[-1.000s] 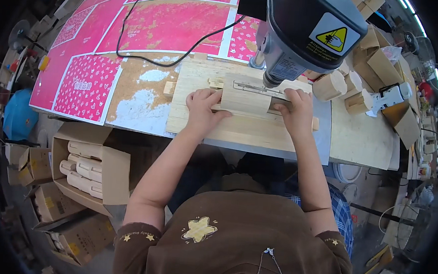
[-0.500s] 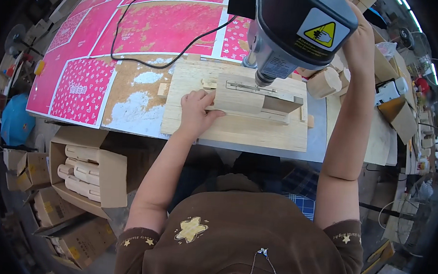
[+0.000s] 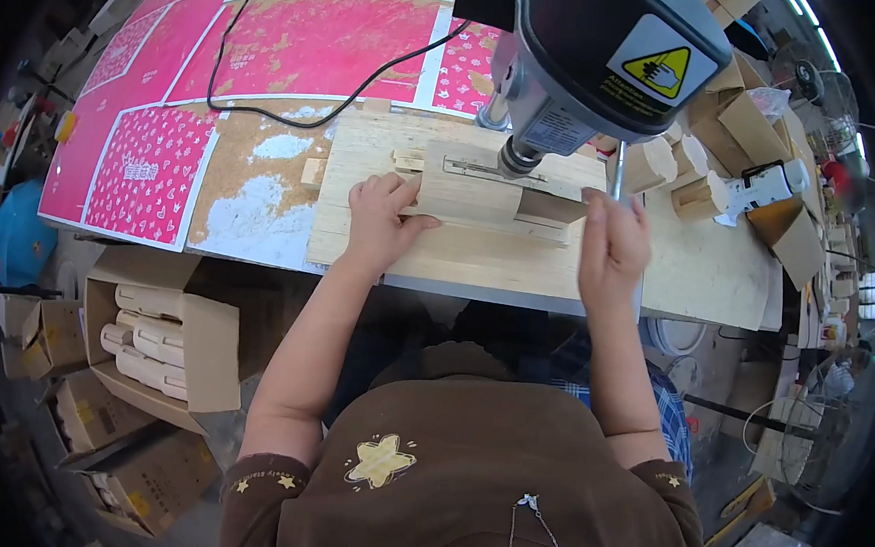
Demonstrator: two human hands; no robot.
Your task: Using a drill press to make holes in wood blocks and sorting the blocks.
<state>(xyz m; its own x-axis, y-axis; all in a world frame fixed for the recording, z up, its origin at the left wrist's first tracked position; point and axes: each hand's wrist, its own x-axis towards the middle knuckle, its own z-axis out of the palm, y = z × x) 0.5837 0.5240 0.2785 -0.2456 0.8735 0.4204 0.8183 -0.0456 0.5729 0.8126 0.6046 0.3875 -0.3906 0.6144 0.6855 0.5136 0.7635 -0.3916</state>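
A drill press (image 3: 596, 58) with a dark motor housing stands over a pale wooden board (image 3: 438, 259). Its chuck (image 3: 518, 158) is down close above a light wooden block (image 3: 467, 197) that has a long slot outlined on top; the bit's tip is hard to make out. My left hand (image 3: 381, 220) grips the block's left end, thumb along the near side and fingers on the far side. To the right of the block, my right hand (image 3: 615, 246) is closed round the metal feed lever (image 3: 620, 172) of the press.
Pink printed sheets (image 3: 321, 51) dusted with shavings cover the bench to the left, with a black cable (image 3: 306, 123) across them. Rounded wooden pieces (image 3: 701, 196) stand at the right. Below left is a carton (image 3: 217, 355) of wooden parts.
My right hand has come down and nearer from high beside the press housing, with the lever now showing in it. The chuck has lowered toward the block. My left hand keeps its hold.
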